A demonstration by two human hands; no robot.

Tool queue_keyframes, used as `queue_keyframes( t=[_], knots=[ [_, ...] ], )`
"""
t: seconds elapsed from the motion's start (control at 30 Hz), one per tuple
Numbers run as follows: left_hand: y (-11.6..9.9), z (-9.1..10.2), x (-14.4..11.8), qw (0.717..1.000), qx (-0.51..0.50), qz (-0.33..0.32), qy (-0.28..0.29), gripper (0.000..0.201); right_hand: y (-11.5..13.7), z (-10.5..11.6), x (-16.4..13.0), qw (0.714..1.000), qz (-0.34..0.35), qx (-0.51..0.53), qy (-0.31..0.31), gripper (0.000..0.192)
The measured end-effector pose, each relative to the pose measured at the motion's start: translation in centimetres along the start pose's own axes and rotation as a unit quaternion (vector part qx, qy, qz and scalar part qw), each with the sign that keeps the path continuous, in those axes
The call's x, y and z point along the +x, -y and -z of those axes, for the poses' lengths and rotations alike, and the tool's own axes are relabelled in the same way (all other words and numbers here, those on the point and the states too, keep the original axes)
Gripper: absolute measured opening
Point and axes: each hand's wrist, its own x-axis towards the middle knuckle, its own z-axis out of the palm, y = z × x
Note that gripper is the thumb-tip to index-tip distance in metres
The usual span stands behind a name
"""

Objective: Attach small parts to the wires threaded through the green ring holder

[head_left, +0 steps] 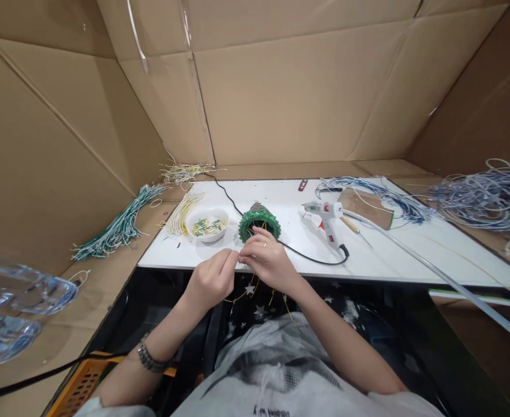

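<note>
A bumpy green, cone-like piece [259, 215] lies on the white board, its hollow open end facing me. Several thin yellow wires [241, 299] come from it and hang over the board's front edge. My left hand [214, 277] is closed in a pinch just in front of the piece. Touching it, my right hand [267, 259] pinches with thumb and forefinger, the other fingers raised before the opening. A thin wire appears to be between the fingertips, mostly hidden by them. A white bowl [215, 236] with short yellow, white and green wire pieces stands left of the hands.
A glue gun [331, 217] with a long clear glue stick [446, 278] lies right, beside a wooden-handled awl [350, 225]. Blue-white wires [381, 197] lie behind it. Green-white wires [124, 223] and yellow wires [185, 214] lie left. Cardboard walls [298, 87] surround the table.
</note>
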Motion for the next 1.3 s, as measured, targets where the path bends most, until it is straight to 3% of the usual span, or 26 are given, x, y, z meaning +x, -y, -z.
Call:
queue_keyframes(
  t=[0.27,0.37,0.43,0.57,0.67,0.8,0.93,1.03,1.1,1.2,1.3],
  knots=[
    [-1.3,0.5,1.2,0.991,-0.088,0.091,-0.035,0.019,1.2,-0.8,-0.1,0.982,0.050,-0.174,-0.060,0.023],
    [-1.8,1.0,1.6,0.970,-0.168,0.176,-0.027,0.021,1.1,-0.8,-0.2,0.965,0.107,-0.227,-0.071,0.025],
    [-1.9,1.0,1.8,0.935,-0.244,0.256,-0.006,0.022,0.6,-0.9,-0.3,0.962,0.120,-0.237,-0.057,0.024],
    [-1.2,0.5,2.2,0.836,-0.384,0.390,0.030,0.022,-0.2,-1.2,-0.4,0.957,0.106,-0.264,-0.061,0.022],
    [-0.4,0.5,2.8,0.766,-0.471,0.436,0.047,0.024,-0.4,-1.2,0.1,0.944,0.113,-0.301,-0.076,0.023],
    [0.7,1.1,3.7,0.653,-0.578,0.482,0.090,0.019,-0.4,-0.5,2.2,0.935,0.152,-0.319,-0.013,0.033],
    [1.3,1.2,3.9,0.603,-0.608,0.509,0.089,0.019,-1.0,0.2,4.0,0.944,0.178,-0.268,0.066,0.037],
    [1.2,0.8,3.6,0.597,-0.621,0.502,0.072,0.016,-1.5,0.2,4.0,0.959,0.144,-0.225,0.096,0.036],
    [1.1,0.6,3.4,0.619,-0.613,0.488,0.062,0.019,-1.5,-0.1,3.5,0.963,0.125,-0.223,0.083,0.031],
    [0.9,0.2,2.8,0.686,-0.565,0.457,0.039,0.027,-1.4,-0.5,2.7,0.966,0.101,-0.231,0.055,0.024],
    [0.7,-0.4,2.1,0.789,-0.466,0.400,-0.025,0.035,-1.4,-0.9,2.4,0.967,0.098,-0.230,0.046,0.027]
  ],
)
